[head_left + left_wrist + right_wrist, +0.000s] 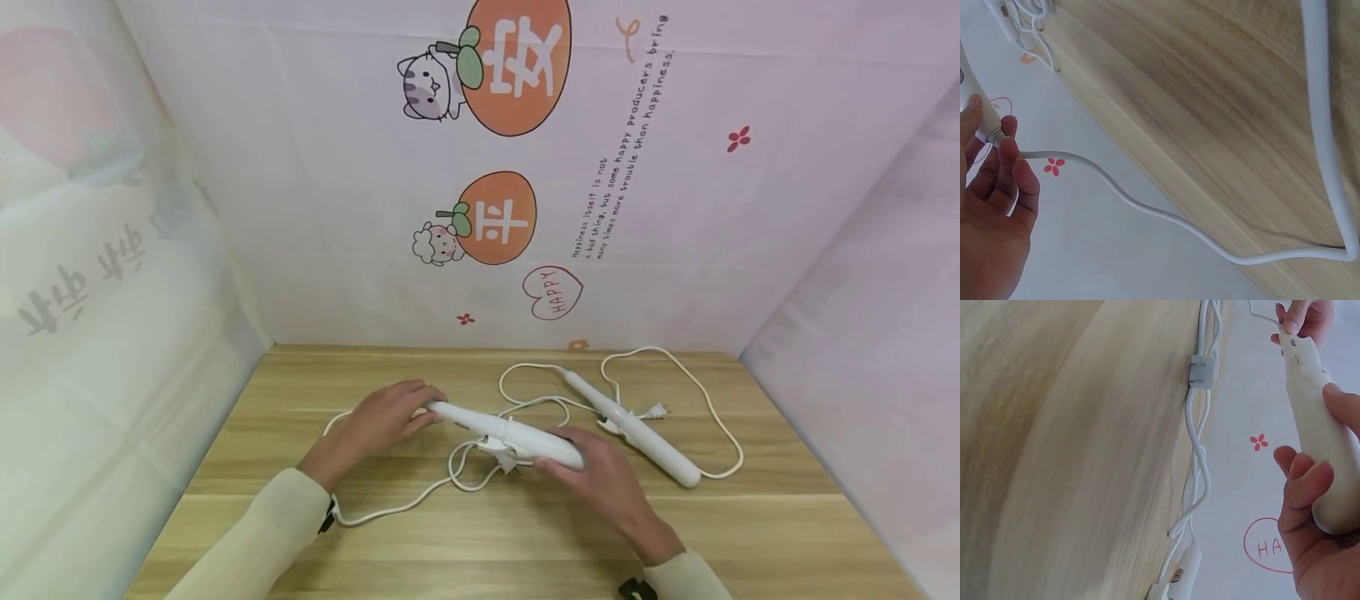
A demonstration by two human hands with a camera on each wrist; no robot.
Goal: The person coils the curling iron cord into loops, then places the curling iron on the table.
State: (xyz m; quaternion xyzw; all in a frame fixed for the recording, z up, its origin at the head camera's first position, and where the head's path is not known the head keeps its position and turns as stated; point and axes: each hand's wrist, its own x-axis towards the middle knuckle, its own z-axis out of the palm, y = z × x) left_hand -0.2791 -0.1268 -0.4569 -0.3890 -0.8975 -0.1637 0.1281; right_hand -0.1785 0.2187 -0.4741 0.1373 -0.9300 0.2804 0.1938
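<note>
A white corded wand, by its look a curling iron [532, 437], is held slightly tilted above the wooden table by both hands. My left hand [390, 417] pinches its narrow cord end; in the left wrist view the thumb presses the handle [986, 115] and the fingers curl by the cord's base. My right hand [600, 479] grips the thick rounded end, thumb on one side and curled fingers on the other, as the right wrist view shows of the barrel [1319, 425]. Its white cord [390, 510] loops down onto the table. A plug [507, 461] hangs near its middle.
A second, similar white curling iron [663, 454] lies to the right on the wooden table [465, 550], its cord [731, 433] looped around it and its plug [656, 412] beside it. Printed cloth walls [337, 275] stand at the back and both sides.
</note>
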